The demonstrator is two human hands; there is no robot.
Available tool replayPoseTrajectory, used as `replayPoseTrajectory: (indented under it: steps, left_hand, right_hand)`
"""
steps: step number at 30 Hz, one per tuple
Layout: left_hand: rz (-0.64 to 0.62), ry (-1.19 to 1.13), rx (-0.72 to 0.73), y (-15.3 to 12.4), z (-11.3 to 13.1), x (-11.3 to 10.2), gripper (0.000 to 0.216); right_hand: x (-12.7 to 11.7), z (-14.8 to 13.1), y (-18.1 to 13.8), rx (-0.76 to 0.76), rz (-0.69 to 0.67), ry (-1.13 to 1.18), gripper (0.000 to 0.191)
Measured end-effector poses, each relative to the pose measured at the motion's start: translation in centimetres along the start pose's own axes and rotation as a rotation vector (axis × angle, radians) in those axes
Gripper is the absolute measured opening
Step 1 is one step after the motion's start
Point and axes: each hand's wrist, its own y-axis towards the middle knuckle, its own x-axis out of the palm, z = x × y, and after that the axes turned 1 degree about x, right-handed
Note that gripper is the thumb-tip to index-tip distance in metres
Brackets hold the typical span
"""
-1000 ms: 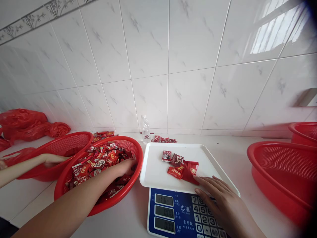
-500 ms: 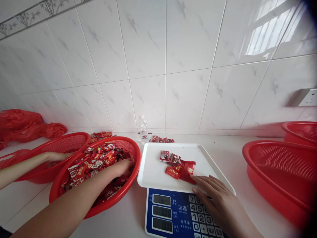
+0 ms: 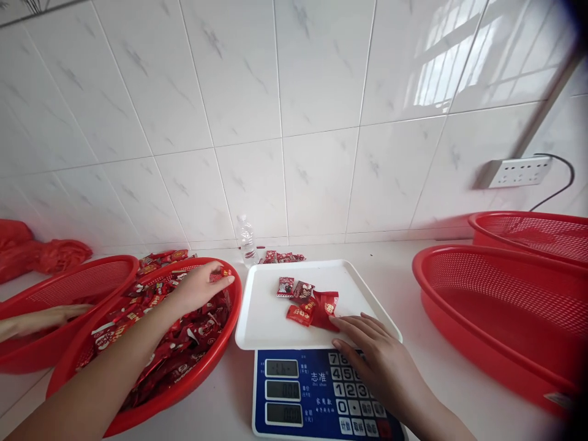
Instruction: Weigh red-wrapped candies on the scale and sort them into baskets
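My left hand (image 3: 202,289) is above the right side of a red basket (image 3: 177,401), its fingers closed in a pinch on a small red candy packet (image 3: 226,272). Many red and brown candy packets (image 3: 184,343) fill that basket. On the white tray (image 3: 264,331) of a scale lie several red and brown packets (image 3: 301,313). My right hand (image 3: 374,349) rests over the tray's front edge, fingers stretched out, their tips touching a red packet (image 3: 324,321). Below the tray is the scale's blue panel (image 3: 316,392) with keys and three displays.
Another person's hand (image 3: 50,320) reaches into a red basket (image 3: 105,275) at left. Red plastic bags (image 3: 46,254) lie behind it. A clear bottle (image 3: 247,242) and more packets (image 3: 281,257) are by the wall. Two red baskets (image 3: 482,324) stand at right, under a power socket (image 3: 517,173).
The view has turned right. My left hand has risen out of the packets with a small red candy packet at its fingertips. My right hand stays at the tray's front edge.
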Motion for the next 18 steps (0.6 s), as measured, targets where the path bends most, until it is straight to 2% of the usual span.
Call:
replayPoseTrajectory:
  steps: [2, 5, 9, 14, 18]
  left_hand:
    - [-0.068, -0.003, 0.07, -0.3, 2.2, 0.9, 0.031]
    - [-0.197, 0.039, 0.151, -0.4, 4.7, 3.3, 0.031]
    - [-0.334, 0.002, 0.207, 0.1, 6.4, 7.3, 0.062]
    - [-0.408, 0.021, 0.182, 0.9, 8.0, 11.2, 0.078]
    - [-0.44, 0.058, 0.244, 0.9, 9.2, 12.2, 0.079]
  right_hand:
    - [-0.1, 0.0, 0.1, 0.002, -0.003, 0.004, 0.031]
    - [-0.1, -0.1, 0.1, 0.005, 0.001, 0.018, 0.03]
    - [-0.1, -0.1, 0.1, 0.013, 0.005, 0.038, 0.029]
    - [-0.3, -0.2, 0.1, 0.012, -0.005, 0.047, 0.029]
    - [-0.3, -0.2, 0.1, 0.019, -0.005, 0.046, 0.029]
